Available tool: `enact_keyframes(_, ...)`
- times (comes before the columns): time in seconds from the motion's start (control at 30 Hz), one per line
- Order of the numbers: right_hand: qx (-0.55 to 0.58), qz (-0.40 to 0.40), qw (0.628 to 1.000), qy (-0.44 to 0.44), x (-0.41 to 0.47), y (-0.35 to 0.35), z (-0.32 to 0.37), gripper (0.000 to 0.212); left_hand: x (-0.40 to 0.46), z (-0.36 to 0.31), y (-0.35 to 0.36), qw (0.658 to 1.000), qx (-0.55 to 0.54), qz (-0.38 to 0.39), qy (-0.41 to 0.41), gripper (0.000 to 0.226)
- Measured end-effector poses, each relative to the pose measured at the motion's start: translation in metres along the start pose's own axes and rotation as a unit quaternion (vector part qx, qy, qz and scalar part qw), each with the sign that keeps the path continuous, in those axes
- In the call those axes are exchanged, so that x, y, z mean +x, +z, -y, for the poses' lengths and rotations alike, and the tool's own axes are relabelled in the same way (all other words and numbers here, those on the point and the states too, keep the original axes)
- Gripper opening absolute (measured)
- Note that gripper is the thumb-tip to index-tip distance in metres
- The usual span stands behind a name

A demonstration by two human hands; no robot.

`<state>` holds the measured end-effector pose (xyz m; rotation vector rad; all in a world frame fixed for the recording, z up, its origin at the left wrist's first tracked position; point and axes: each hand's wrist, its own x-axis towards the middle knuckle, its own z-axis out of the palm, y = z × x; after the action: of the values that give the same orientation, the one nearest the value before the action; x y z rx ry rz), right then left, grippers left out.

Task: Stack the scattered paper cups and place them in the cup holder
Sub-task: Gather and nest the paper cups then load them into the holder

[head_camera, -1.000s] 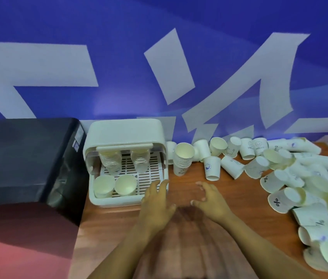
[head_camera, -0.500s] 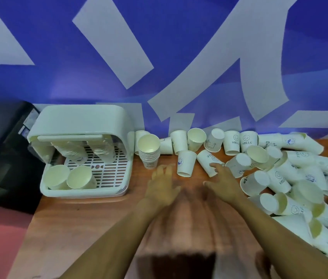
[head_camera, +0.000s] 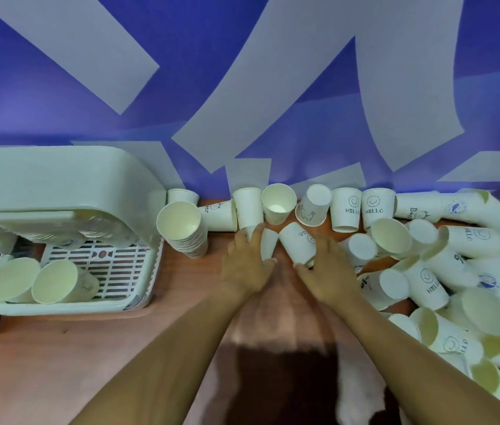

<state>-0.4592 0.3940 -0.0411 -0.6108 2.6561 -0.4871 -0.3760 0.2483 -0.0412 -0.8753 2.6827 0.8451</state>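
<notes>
Holder sits at the left end of the surface, lid raised over a slatted tray. Inside: two cups lying at the front, mouths toward me, touching each other; further back under the lid, two nested columns, partly hidden, count unclear.

Just right of the holder, a stack stands mouth up on the surface.

Loose cups lie along the wall and pile up to the right, some upright, some upside down, many on their sides. Two inverted ones read HELLO.

My left hand grips a small cup, fingers curled around its left side, thumb at its near edge. My right hand wraps a tilted cup, fingers on its right side, thumb at its lower rim. The two cups touch at their upper ends.

Against half a second ago: both hands were then spread flat and apart from any cup; now each has closed on one. The view has swung right and nearer, so the holder sits at the left edge. Holder contents and the stack look unchanged.
</notes>
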Motion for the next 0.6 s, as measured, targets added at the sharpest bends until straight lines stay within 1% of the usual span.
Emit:
enact_keyframes(0.13,0.029,0.013,0.999,0.024,0.004,0.005,-0.005,0.076,0.01,-0.002,0.007,1.0,0.0,-0.005,-0.013,0.077)
enact_keyframes(0.3,0.052,0.008,0.998,0.036,0.004,0.006,-0.007,0.077,0.012,0.0,0.012,1.0,-0.019,-0.019,-0.013,0.069)
enact_keyframes(0.47,0.043,0.041,0.997,0.056,-0.005,0.004,-0.002,0.075,0.002,0.003,0.012,1.0,-0.014,-0.004,-0.012,0.069)
enact_keyframes(0.6,0.039,0.072,0.994,0.07,-0.022,0.002,0.002,0.075,-0.02,0.01,0.011,0.999,-0.015,0.028,-0.018,0.069)
